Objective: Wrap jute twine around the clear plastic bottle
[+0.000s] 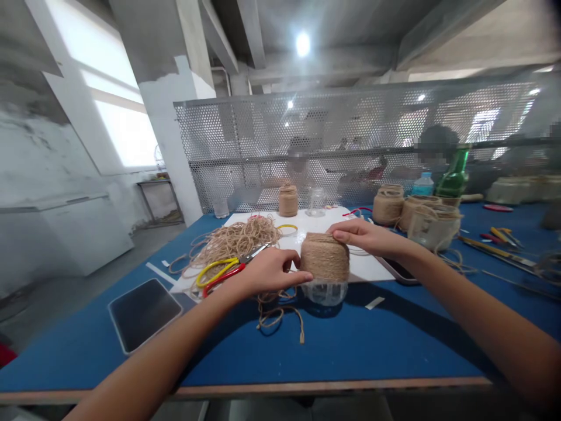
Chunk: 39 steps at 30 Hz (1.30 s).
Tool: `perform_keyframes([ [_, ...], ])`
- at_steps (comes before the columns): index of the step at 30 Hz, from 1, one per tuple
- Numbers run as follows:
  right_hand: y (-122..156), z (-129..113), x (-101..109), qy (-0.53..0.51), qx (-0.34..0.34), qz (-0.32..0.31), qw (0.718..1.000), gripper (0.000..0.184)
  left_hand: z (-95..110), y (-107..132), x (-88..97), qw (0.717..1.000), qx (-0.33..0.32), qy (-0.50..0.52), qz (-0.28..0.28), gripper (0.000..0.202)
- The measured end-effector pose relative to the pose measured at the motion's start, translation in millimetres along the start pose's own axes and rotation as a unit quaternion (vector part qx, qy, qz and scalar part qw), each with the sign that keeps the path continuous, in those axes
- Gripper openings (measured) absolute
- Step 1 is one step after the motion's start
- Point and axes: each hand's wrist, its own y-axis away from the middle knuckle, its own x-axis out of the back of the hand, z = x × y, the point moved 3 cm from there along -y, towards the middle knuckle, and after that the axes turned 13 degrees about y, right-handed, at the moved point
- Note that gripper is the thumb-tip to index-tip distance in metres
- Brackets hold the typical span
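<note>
A glass jar [325, 270] stands upside down on the blue table [350, 345], its upper part wrapped in jute twine, clear glass showing at the bottom. My left hand [268, 272] presses its fingers against the jar's left side, where a loose twine end [280, 313] trails down onto the table. My right hand [364, 237] rests on the jar's top right edge, fingers curled over the wrapping.
A loose twine heap [236, 241] and yellow and red scissors [221, 270] lie on a white board [368, 266] to the left. A dark tablet [144, 313] lies front left. Wrapped jars [388, 206], a green bottle [453, 175] and tools [499, 237] stand at right. A perforated screen [350, 134] hides people behind.
</note>
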Motion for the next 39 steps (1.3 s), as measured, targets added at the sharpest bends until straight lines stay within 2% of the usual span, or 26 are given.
perform_keyframes([
  [3,-0.8,-0.6,1.7,0.0,-0.012,0.023,1.0,0.037,3.6,-1.0,-2.2,0.999,0.022,0.021,0.011,0.044],
  [6,-1.0,-2.2,3.4,0.037,-0.069,0.054,0.995,0.04,8.3,-2.3,-5.5,0.999,0.032,0.023,0.036,0.048],
  [12,-2.5,-6.6,-0.5,0.076,-0.123,0.031,0.989,0.041,14.5,-1.3,-12.5,0.997,0.03,-0.011,0.063,0.054],
  [16,-1.0,-6.0,-1.4,0.048,-0.108,0.022,0.993,0.039,11.7,-1.0,-10.5,0.998,0.02,-0.015,0.056,0.054],
  [20,2.8,-3.3,0.7,0.019,-0.099,0.021,0.995,0.04,9.3,0.0,-2.4,0.999,-0.034,0.02,-0.004,0.039],
  [22,3.7,-2.3,2.4,0.011,-0.097,0.024,0.995,0.04,8.9,1.5,2.7,0.998,-0.055,0.033,-0.015,0.033],
  [28,3.1,-3.3,5.7,0.009,-0.072,0.036,0.997,0.041,8.4,3.5,7.3,0.997,-0.07,0.039,0.002,0.028],
  [34,3.4,-0.2,4.9,-0.005,-0.072,0.044,0.996,0.041,5.4,3.5,9.2,0.996,-0.078,-0.007,0.052,0.031],
  [39,1.5,7.8,2.0,-0.05,-0.089,0.065,0.993,0.037,1.3,1.5,9.5,0.994,-0.048,-0.033,0.093,0.037],
])
